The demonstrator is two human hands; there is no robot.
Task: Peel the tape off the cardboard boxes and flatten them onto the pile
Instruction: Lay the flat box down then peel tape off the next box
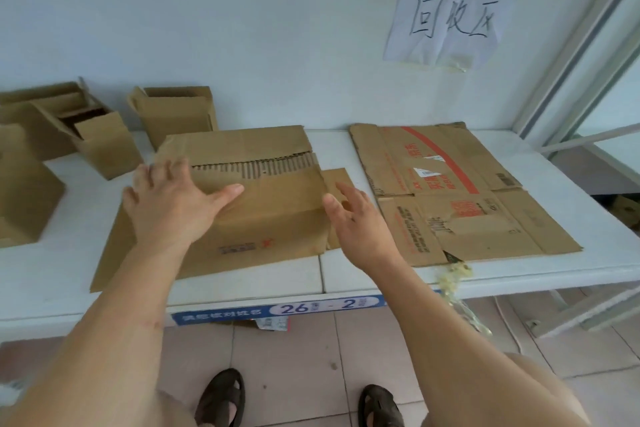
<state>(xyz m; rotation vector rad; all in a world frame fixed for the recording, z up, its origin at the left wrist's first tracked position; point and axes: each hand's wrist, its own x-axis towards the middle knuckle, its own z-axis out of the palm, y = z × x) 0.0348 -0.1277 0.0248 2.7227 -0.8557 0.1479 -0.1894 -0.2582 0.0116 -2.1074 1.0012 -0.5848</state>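
A flattened brown cardboard box (270, 218) lies on the white table (242, 281) in front of me, its top layer torn so the corrugation shows. My left hand (169, 204) presses flat on its left part, fingers spread. At the box's right edge my right hand (356, 218) hovers with relaxed fingers, holding nothing. To the right lies the pile, a large flattened box (460, 194) with red print and white labels. A crumpled wad of yellowish peeled tape (453, 276) hangs off the table's front edge below the pile.
Several unflattened open boxes stand at the back left: one against the wall (176, 114), one tilted (100, 142), a larger one (24, 184) at the left edge. A paper sign (450, 17) is taped to the wall. Tiled floor and my sandalled feet lie below.
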